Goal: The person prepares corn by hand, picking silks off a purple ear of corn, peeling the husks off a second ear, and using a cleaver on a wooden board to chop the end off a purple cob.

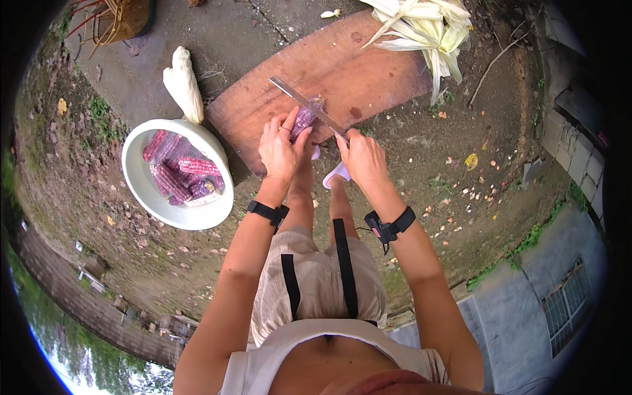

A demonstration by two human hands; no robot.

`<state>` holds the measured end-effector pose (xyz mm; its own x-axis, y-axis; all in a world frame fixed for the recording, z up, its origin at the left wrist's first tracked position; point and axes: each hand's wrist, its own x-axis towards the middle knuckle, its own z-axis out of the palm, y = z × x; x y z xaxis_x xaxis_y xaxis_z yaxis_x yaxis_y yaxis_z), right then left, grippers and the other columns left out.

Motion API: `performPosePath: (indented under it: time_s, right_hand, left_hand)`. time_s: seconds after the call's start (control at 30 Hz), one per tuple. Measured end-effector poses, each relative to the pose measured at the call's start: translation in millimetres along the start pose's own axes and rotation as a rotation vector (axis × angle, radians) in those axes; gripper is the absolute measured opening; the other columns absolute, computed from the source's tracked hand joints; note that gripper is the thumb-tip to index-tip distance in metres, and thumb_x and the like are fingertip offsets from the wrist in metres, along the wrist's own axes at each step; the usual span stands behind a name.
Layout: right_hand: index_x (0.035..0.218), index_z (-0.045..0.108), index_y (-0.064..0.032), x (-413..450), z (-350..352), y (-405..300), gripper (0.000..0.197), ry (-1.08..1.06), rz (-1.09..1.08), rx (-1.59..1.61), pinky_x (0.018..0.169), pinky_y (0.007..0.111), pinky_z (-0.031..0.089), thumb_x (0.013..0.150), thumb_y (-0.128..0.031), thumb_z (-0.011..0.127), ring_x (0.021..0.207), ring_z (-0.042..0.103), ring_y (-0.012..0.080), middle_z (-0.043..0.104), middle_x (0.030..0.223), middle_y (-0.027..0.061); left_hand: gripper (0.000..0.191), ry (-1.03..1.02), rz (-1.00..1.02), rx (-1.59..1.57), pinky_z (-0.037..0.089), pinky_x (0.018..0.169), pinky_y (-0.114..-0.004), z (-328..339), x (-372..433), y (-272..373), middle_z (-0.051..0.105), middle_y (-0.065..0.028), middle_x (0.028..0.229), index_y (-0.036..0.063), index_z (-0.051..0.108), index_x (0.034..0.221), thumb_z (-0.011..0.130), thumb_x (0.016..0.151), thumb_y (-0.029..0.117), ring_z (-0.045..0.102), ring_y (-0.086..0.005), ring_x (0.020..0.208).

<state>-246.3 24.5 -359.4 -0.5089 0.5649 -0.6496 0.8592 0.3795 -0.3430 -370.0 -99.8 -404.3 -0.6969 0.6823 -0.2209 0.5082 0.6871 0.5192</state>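
Note:
My left hand [282, 146] holds a purple corn cob [303, 122] against a reddish-brown wooden board [256, 106]. In my right hand [364, 157] is the handle end of a long knife [291, 92], whose blade lies across the cob near its far end and points up and to the left. The handle is mostly hidden in my fingers. Left of the board, a white basin [177, 217] holds several purple cobs [170, 181] and a clear film or liquid; I cannot tell which.
Pale corn husks [424, 29] cover the board's far right corner. A husk-wrapped ear [183, 86] lies by the basin's far rim. A woven basket [121, 20] stands at the upper left, and a thin branch [493, 64] lies on the soil at the right.

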Motion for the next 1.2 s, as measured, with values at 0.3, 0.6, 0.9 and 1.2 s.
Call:
performPosePath:
  time_s: [0.3, 0.6, 0.9, 1.2]
  right_hand:
    - [0.09, 0.071, 0.0028, 25, -22, -23, 0.034, -0.118, 0.034, 0.024, 0.081, 0.049, 0.055, 0.09, -0.03, 0.061, 0.09, 0.068, 0.0425, 0.069, 0.089, 0.0267]
    - [0.088, 0.072, 0.0025, 29, 12, 14, 0.041, 0.008, 0.01, 0.198, 0.081, 0.05, 0.053, 0.09, -0.036, 0.058, 0.088, 0.067, 0.0432, 0.067, 0.088, 0.0303]
    - [0.086, 0.05, -0.0081, -110, 70, 149, 0.03, 0.718, 0.827, 1.546, 0.038, 0.027, 0.03, 0.098, -0.036, 0.053, 0.043, 0.035, 0.0086, 0.036, 0.056, -0.0036]
    - [0.086, 0.058, -0.0073, -42, 15, 77, 0.024, 0.451, 0.101, 0.258, 0.062, 0.048, 0.048, 0.084, -0.028, 0.071, 0.073, 0.065, 0.0376, 0.067, 0.077, 0.0123]
  left_hand:
    - [0.05, 0.046, 0.019, 0.075, 0.051, 0.082, -0.039, -2, -5, -4, 0.062, -0.0033, 0.108, 0.0181, 0.064, 0.125, 0.074, 0.08, 0.036, 0.059, -0.026, 0.096]
    - [0.049, -0.034, -0.043, -0.044, 0.049, 0.091, -0.038, -5, -11, 3, 0.064, -0.008, 0.115, 0.0162, 0.062, 0.129, 0.072, 0.084, 0.035, 0.061, -0.0271, 0.106]
    - [0.042, -0.385, -0.43, -1.263, 0.053, 0.081, -0.029, -26, -15, -15, 0.066, -0.0075, 0.111, 0.0016, 0.052, 0.133, 0.043, 0.105, 0.031, 0.064, -0.0134, 0.091]
    - [0.057, -0.546, -0.571, -1.858, 0.056, 0.071, -0.034, -38, -8, -1, 0.063, -0.0089, 0.103, 0.0004, 0.044, 0.139, 0.03, 0.105, 0.045, 0.061, -0.0179, 0.083]
